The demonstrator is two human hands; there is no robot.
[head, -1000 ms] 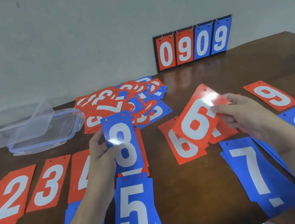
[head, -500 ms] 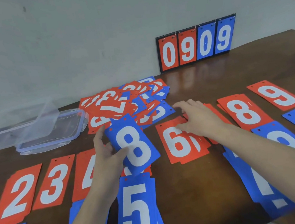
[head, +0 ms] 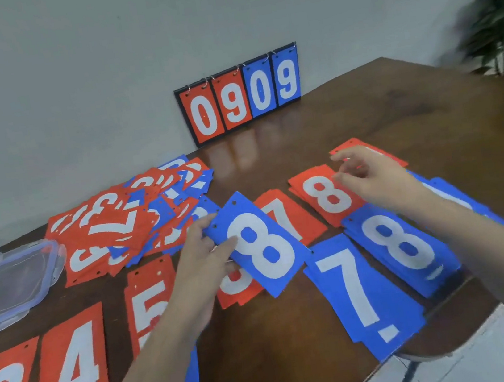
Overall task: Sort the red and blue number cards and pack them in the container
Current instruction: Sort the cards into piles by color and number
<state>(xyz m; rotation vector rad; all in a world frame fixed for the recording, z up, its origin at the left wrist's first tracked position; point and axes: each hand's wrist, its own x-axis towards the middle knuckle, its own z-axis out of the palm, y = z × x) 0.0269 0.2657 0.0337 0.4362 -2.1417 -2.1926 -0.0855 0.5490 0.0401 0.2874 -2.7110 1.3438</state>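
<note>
— what's the left hand (head: 200, 256) got?
— a blue 8 card (head: 260, 244), pinched at its upper left edge, thumb on the face, fingers behind. it's tilted over the red cards.
— and the right hand (head: 371, 177)?
— loosely curled, gripping nothing, fingertips hovering over the red 8 pile (head: 322, 197). the blue 8 pile (head: 404, 247) lies just below its wrist.
— the container (head: 14, 282)?
— far left of the left fingers, beyond the unsorted heap (head: 125, 221).

Glossy wood table (head: 395, 112); clear plastic container (head: 14, 282).
</note>
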